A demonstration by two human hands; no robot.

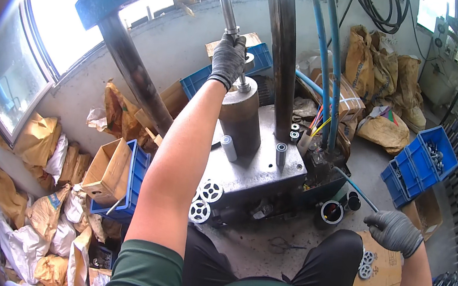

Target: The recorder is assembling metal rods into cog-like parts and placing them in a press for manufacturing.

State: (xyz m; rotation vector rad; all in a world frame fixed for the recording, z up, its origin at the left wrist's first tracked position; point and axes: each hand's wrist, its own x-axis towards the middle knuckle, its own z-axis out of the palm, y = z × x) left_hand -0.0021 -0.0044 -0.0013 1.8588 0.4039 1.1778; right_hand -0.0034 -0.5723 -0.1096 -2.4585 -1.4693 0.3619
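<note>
My left hand (pixel 228 60), in a grey glove, is raised just below the collar of a vertical steel rod (pixel 223 0). Its fingers are closed around something mostly hidden; a metal ring (pixel 249 57) shows beside them. Underneath stands a thick metal cylinder (pixel 239 115) with a pin at its top, on the steel press table (pixel 259 176). Small metal sleeves (pixel 229 149) stand upright around the cylinder. To the right, my gloved right hand (pixel 396 232) is wrapped around the end of a long blue lever (pixel 356 188).
Dark columns (pixel 283 52) and blue pipes (pixel 332 58) rise around the table. Spoked metal wheels (pixel 211 191) sit at its front left corner. Blue crates (pixel 426 157) of metal parts stand at right. Sacks (pixel 46 214) and a cardboard box (pixel 107 170) lie at left.
</note>
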